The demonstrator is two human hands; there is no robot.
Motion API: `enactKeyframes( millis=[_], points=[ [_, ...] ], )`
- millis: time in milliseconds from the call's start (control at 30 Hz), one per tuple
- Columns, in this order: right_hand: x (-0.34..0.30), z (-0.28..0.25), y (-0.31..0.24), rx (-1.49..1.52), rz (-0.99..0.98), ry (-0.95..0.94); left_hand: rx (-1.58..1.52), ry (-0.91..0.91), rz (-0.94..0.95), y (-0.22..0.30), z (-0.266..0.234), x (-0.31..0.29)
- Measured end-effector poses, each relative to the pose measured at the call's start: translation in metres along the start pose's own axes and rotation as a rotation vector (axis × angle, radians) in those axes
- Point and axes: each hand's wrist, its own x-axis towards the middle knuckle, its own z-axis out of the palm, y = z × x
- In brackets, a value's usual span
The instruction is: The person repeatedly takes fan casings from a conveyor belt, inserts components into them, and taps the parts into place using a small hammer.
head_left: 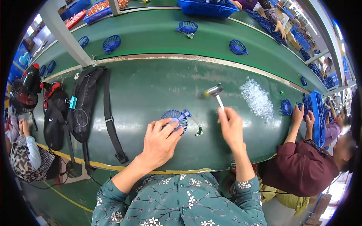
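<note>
Left hand (160, 141): pressing down on blue fan grille (174, 118) on the desk (151, 90)
Right hand (230, 128): gripping small hammer (215, 93), raised

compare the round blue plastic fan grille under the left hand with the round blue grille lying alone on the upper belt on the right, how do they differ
The round blue plastic fan grille on the near bench is pinned flat by the left hand; the round blue grille on the upper belt lies untouched. The near grille trails thin wires to a small green circuit board; the far one shows none. The near grille lies flat, while the far one looks like a bowl, hollow side up. Both are blue, round and ribbed.
</note>
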Motion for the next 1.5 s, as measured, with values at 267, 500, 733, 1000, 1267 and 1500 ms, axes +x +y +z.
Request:
enactKeyframes(
  millis=[267,500,733,1000,1267,1500],
  points=[
    [0.099,0.006,0.03,0.086,0.2,0.094,-0.085,-0.023,-0.002,-0.004,-0.014,-0.003],
    [0.124,0.016,0.024,-0.068,-0.001,0.107,-0.143,0.054,-0.14,-0.009,-0.018,-0.001],
    [0.072,0.004,-0.009,0.531,0.275,-0.097,0.104,-0.068,-0.187,-0.004,-0.005,0.013],
    [0.016,-0.002,-0.021,1.049,0.437,-0.472,-0.221,-0.072,-0.21,-0.005,-0.012,0.008],
    [-0.004,0.027,-0.013,1.355,0.54,-0.672,-0.388,-0.052,-0.104,0.001,-0.018,0.01],
    [-0.011,0.031,-0.02,1.304,0.513,-0.703,-0.49,-0.067,-0.129,0.002,-0.014,0.006]
  ],
)
